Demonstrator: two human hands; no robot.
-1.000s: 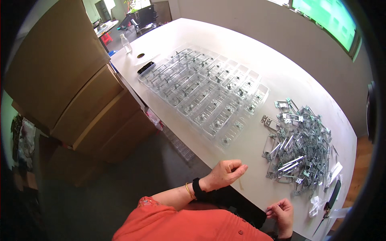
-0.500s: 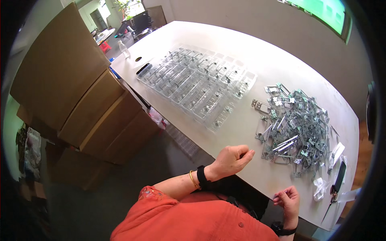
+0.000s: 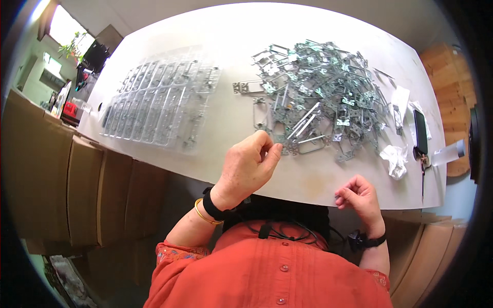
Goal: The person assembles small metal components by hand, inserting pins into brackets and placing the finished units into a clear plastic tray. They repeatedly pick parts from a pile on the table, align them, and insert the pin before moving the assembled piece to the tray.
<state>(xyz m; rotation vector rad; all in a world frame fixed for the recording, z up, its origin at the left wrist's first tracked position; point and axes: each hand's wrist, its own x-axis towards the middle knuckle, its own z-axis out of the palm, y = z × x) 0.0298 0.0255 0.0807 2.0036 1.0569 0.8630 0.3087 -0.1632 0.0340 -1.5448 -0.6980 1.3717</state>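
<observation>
My left hand (image 3: 247,165) is closed, thumb against the curled fingers, at the near left edge of a heap of small grey metal frame parts (image 3: 328,97). Whether a part is pinched in it cannot be made out. My right hand (image 3: 361,199) hovers by the table's front edge, fingertips pinched together, with a tiny dark thing seeming to show at their tips. One flat metal frame (image 3: 261,113) lies just beyond my left hand. To the left, clear plastic trays (image 3: 154,102) with many compartments hold similar metal parts.
On the right of the white table (image 3: 226,31) lie a crumpled white tissue (image 3: 395,160), a black phone-like object (image 3: 420,132), scissors or a similar tool (image 3: 424,163) and a clear bottle (image 3: 448,153). Cardboard boxes (image 3: 46,169) stand at the left.
The view has swung to the right, so the trays sit farther left. My left hand has come closer to the heap's near left edge. My right hand keeps its pinch.
</observation>
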